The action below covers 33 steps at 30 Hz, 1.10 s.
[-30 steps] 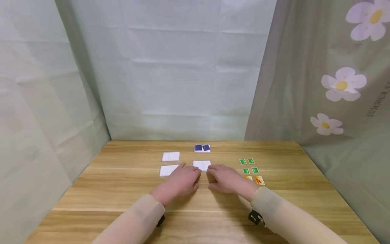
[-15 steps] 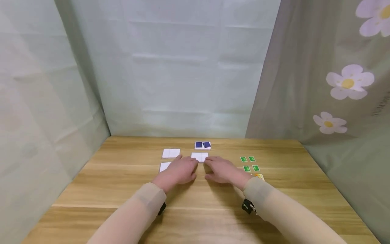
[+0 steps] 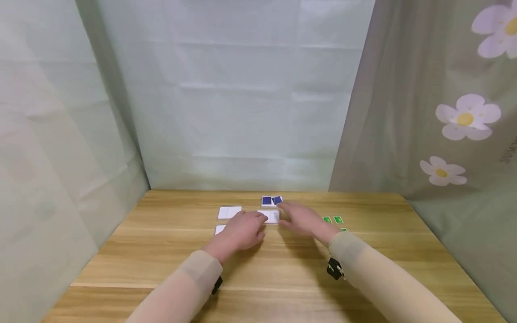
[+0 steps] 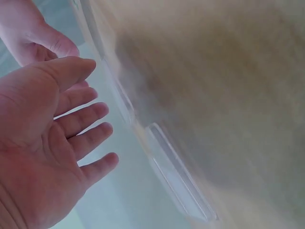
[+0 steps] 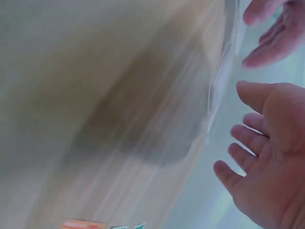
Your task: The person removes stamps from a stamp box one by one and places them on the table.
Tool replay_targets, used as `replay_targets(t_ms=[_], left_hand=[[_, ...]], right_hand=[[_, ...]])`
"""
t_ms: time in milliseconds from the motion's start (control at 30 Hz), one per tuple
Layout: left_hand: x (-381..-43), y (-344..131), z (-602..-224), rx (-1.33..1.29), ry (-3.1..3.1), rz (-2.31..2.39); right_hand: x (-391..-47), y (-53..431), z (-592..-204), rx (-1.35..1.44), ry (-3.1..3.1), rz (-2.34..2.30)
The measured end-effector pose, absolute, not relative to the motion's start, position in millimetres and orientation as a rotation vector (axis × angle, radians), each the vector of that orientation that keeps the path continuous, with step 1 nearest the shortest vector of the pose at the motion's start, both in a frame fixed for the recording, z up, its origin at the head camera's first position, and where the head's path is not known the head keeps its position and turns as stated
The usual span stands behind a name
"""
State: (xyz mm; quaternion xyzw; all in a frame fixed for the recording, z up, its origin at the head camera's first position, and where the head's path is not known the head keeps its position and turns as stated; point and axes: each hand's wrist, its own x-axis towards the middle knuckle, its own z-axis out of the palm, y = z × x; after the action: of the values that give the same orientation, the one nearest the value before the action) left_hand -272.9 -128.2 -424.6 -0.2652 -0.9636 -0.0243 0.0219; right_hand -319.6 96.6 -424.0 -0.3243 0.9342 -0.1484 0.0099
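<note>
Near the middle of the table, a flat clear-edged case with a white face (image 3: 272,217) lies between my two hands. My left hand (image 3: 242,229) hovers at its left, fingers loosely extended and holding nothing; one fingertip overlaps the case in the head view, and contact cannot be told. To the right, my right hand (image 3: 304,219) is raised off the table with relaxed fingers, and the right wrist view finds nothing in it. Just behind lies a similar white case bearing two dark blue squares (image 3: 267,200), the right one tilted and close to my right fingertips.
Another white case (image 3: 230,212) lies at the left, with one more (image 3: 219,229) partly hidden by my left hand. Small green cards (image 3: 338,219) lie beyond my right wrist, some covered by the arm. A pale curtain (image 3: 242,112) hangs behind the table (image 3: 133,260).
The middle white case has slid away from me, closer to the case with blue squares. My right hand has since lifted off it and moved farther forward. The head view has shifted slightly.
</note>
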Motion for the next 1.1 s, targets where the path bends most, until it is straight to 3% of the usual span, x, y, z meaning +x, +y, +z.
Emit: replay_targets(t_ms=[400,1100], left_hand=[[-302.6,-146.4,-428.8,-0.7,-2.987,-0.212],[-327.4,-143.5,-421.8,-0.533,-3.137,-0.351]], right_hand=[[-362.9,100.5,-426.5,-0.893,2.964,-0.552],[-384.3,85.6,-437.6,-0.836,2.869,-0.588]])
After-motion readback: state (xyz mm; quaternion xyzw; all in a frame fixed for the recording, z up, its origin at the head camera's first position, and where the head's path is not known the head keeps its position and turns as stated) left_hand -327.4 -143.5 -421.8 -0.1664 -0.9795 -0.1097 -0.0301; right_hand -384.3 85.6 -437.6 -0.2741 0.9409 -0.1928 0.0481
